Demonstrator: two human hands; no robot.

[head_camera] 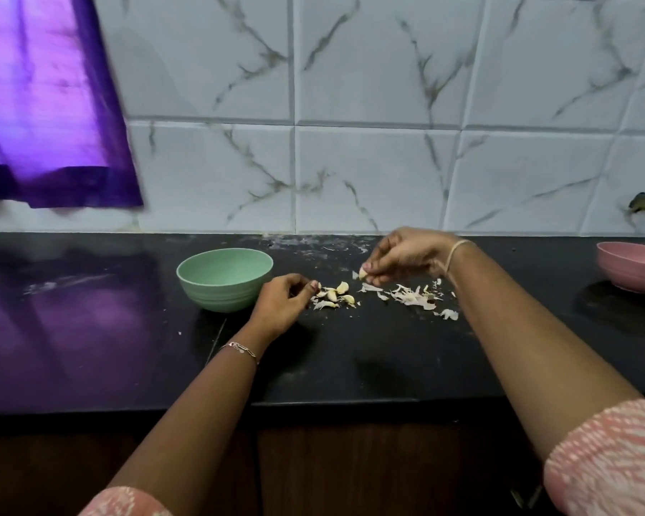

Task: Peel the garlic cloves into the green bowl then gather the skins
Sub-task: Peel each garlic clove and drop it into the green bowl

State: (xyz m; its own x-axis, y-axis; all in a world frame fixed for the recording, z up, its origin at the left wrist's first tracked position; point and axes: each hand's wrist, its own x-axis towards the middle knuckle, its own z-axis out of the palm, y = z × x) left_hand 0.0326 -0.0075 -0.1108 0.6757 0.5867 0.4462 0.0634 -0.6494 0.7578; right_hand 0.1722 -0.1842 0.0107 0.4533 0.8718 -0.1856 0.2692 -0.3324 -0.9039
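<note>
Black table [350,366], garlic cloves [337,292] piled just right of a green bowl [220,288].
The right hand [406,258] pinches one clove [363,272] in its fingers, on the far side of the pile. The left hand [282,303] sits curled between bowl and pile, thumb at the pile's edge; whether it grasps anything I cannot tell. Loose skins [412,294] lie scattered right of the pile. A pink bowl [630,266] stands well apart, far right.

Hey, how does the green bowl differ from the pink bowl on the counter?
The green bowl stands close beside the left hand, fully in view; the pink bowl stands far right, past the right arm, cut off by the frame edge. Both are upright on the black counter.
</note>
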